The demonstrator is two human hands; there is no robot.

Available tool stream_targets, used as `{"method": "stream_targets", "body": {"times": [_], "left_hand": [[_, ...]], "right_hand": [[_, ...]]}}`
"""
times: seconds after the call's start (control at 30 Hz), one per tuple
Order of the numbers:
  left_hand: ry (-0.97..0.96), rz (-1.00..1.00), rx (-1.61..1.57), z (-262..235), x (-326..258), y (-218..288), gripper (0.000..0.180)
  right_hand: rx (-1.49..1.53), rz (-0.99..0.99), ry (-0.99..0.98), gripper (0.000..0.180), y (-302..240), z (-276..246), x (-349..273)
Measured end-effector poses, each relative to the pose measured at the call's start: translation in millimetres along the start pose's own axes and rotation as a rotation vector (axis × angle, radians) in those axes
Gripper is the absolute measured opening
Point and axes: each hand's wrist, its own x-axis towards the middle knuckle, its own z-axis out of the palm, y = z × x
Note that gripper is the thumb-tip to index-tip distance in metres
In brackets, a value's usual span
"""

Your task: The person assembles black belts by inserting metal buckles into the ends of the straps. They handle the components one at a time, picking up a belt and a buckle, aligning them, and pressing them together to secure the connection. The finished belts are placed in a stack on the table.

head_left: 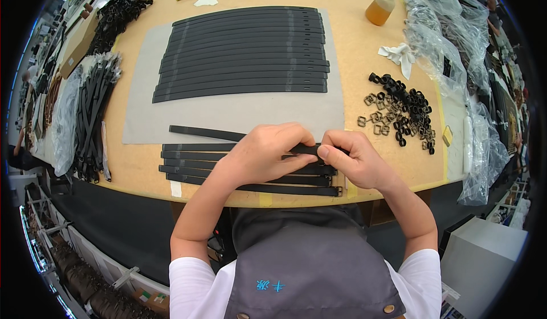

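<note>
A black belt strap (206, 132) slants across the near part of the table, its far-left end lying over the grey sheet's lower edge. My left hand (276, 151) pinches this strap near its right end. Close beside it, my right hand (356, 158) closes its fingers and thumb on the very end. Whether a small part sits between the fingers there is hidden. Under and in front of my hands lie several black belts (290, 190) in a row; the nearest has a metal buckle (339, 191) at its right end.
A row of dark straps (242, 54) lies on a grey sheet (139, 108). To the right are loose buckles and black loops (404, 111), a crumpled white cloth (400, 56), a bottle of amber liquid (380, 10) and clear plastic (450, 28). Bundled straps (96, 119) hang at the left edge.
</note>
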Motion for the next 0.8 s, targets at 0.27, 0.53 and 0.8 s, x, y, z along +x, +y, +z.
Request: {"method": "stream_targets", "body": {"times": [0.27, 0.53, 0.8], "left_hand": [[0.045, -0.076, 0.341, -75.7, -52.7, 22.2, 0.021], [0.098, -0.291, 0.251, -40.2, -93.2, -9.8, 0.021], [0.098, -0.272, 0.317, -35.8, -97.1, -17.2, 0.020]], "right_hand": [[0.113, -0.030, 0.022, 0.039, 7.3, 12.8, -17.4], [-0.393, -0.069, 0.285, 0.023, 26.3, -32.2, 58.7], [-0.663, -0.106, 0.310, 0.021, 41.1, -16.7, 62.5]]}}
